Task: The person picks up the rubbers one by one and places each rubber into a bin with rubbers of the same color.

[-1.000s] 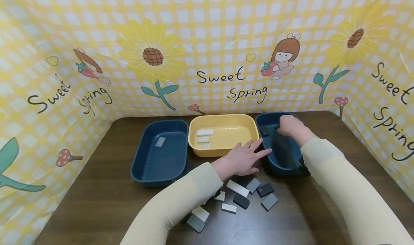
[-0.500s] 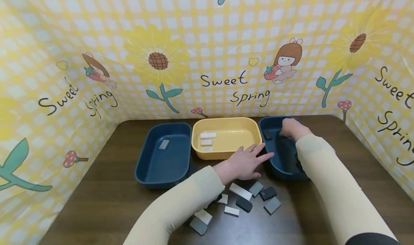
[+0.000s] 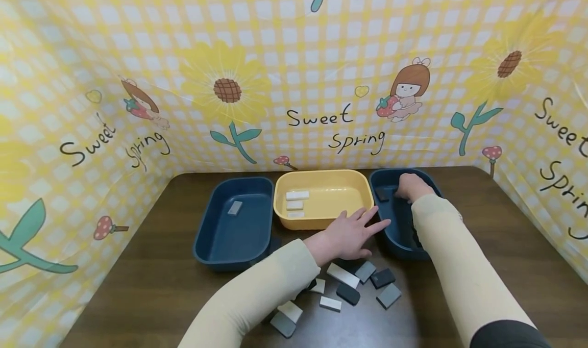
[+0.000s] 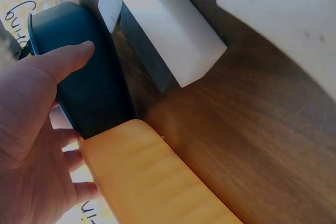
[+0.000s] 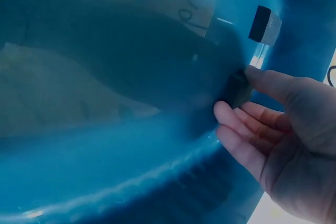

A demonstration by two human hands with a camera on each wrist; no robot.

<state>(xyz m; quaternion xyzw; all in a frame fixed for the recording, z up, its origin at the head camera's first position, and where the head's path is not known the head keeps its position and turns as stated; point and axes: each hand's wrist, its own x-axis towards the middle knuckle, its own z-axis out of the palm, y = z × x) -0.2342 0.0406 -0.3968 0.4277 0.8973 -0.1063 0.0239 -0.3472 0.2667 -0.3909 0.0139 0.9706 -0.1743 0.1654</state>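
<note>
Inside the right blue bin [image 3: 390,235], my right hand [image 3: 412,185] pinches a small black rectangular block [image 5: 239,90] between thumb and fingers, low by the bin's end wall. Another dark block [image 3: 382,194] lies beside it in that bin; the right wrist view shows this block [image 5: 264,25] with a pale end. My left hand [image 3: 346,235] is spread, with straight fingers at the near rims of the yellow bin [image 3: 349,216] and the right blue bin. Several white, grey and black blocks lie on the table below it, among them a long white one [image 3: 343,275].
A left blue bin [image 3: 229,246] holds one grey block [image 3: 235,208]. Several white blocks [image 3: 297,195] lie in the yellow bin's left side. The three bins stand in a row along the back of the brown table [image 3: 138,266], before a yellow checked cloth [image 3: 312,42].
My right hand has gone down into the right blue bin with the black block. The left hand keeps its spread pose at the rims. The head view has shifted slightly.
</note>
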